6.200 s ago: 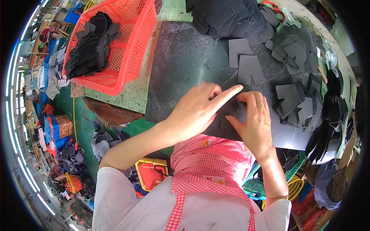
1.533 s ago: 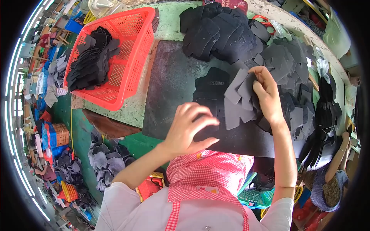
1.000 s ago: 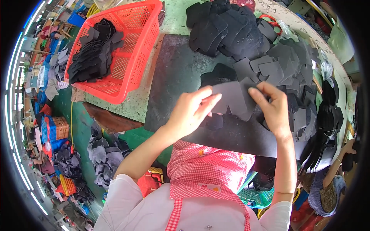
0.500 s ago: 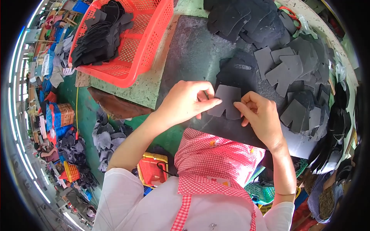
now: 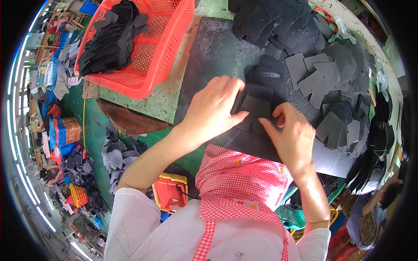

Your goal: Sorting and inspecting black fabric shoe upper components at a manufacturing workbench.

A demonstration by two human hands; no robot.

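A dark grey cut piece [image 5: 254, 109] with a notch in its near edge lies flat on the black work board [image 5: 208, 56]. It overlaps darker pieces [image 5: 266, 71] just beyond it. My left hand [image 5: 213, 106] is held at the piece's left side, thumb spread from the bent fingers, with nothing seen in it. On the other side, my right hand [image 5: 292, 135] has its thumb close to the piece's right edge. Its index finger stands apart from the thumb and the other fingers curl inward. Whether either thumb touches the piece is hard to see.
A red perforated basket [image 5: 150, 85] with stacked black pieces stands at the far left. Heaps of notched grey pieces [image 5: 320, 80] cover the board's right side, and a black pile [image 5: 272, 21] is at the back. Red-handled scissors [image 5: 327, 16] lie behind. Black strips [image 5: 374, 152] hang at the right edge.
The grey piece, held up between both hands before, now lies on the board. Both hands have let go, and the left fingers have lifted and moved slightly farther away from me.
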